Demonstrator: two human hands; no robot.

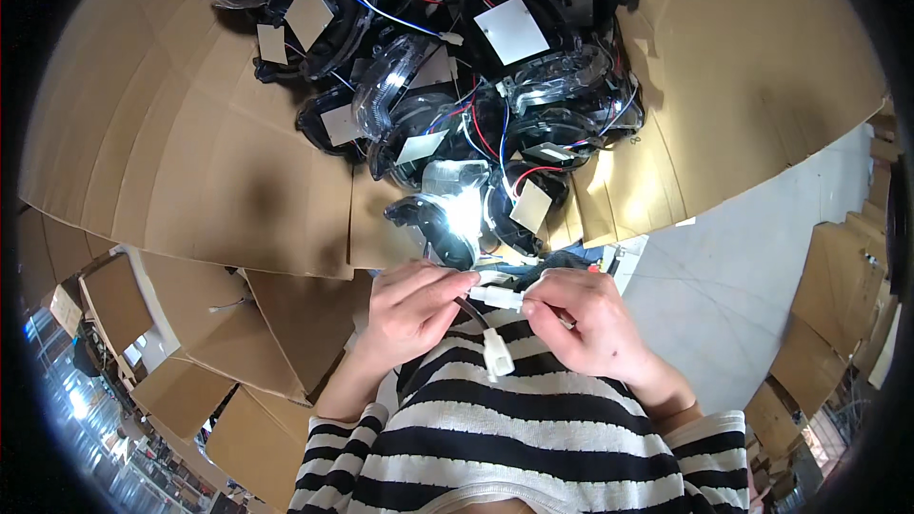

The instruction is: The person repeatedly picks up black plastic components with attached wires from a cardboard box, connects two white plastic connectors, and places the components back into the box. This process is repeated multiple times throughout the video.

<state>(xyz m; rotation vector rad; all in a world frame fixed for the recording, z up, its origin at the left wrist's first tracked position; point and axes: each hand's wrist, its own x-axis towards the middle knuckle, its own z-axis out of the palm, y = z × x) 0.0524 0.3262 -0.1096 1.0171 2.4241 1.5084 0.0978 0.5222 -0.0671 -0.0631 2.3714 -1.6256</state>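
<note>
Your left hand (pixel 417 309) and right hand (pixel 586 322) clamp fingertips on the white plug (pixel 499 298) between them, at 9 and 3 o'clock, presumably steadying contact, as the lamp (pixel 463 213) toward 11 o'clock glows.

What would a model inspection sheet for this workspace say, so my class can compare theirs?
Surface: large brown cardboard sheets, creased.
Job's things: white connector between the hands; glowing lamp unit just beyond.
Clutter: heaped black lamp units with clear lenses and pale cards.
Grips: left grip pinched at the connector's left end, right grip at its right.
Cables: dark cable ending in a hanging off-white plug; coloured wires across the heap.
Surroundings: cardboard boxes both sides; grey floor right.
</note>
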